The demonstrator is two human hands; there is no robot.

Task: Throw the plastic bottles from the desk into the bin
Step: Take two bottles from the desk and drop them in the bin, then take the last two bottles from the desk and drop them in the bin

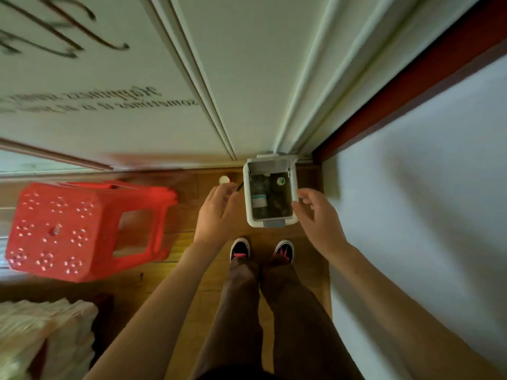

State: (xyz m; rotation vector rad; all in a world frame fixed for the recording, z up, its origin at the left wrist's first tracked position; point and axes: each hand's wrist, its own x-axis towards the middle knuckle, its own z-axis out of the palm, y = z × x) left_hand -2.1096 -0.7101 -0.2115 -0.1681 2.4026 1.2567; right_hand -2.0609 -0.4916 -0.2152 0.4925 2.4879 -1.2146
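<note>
1. Closest in, two legs in dark trousers drop straight down to a pair of black shoes with pink laces, planted on the wooden floor.
2. Left hand is out in front, fingers loosely spread, holding nothing!
3. Right hand mirrors it on the other side, fingers open and curled a little, empty as well.
4. Between the two hands sits the white bin, lid flipped up against the wall, its grey pedal just ahead of the shoes.
5. Inside the bin lie the plastic bottles: one with a pale label near the left wall, another showing a white cap toward the back. They are in, not on any worktop; none is in view.
6. My read on handling: empty bottles like these are light, thin-walled and springy, a bit slick, so a grip round the middle or the neck would suit best, and a short drop does them no harm.
7. Off to the left a red plastic stool stands well apart from the bin.
8. Farther back, a small white round thing rests on the floor by the white door; too blurred to name.
</note>
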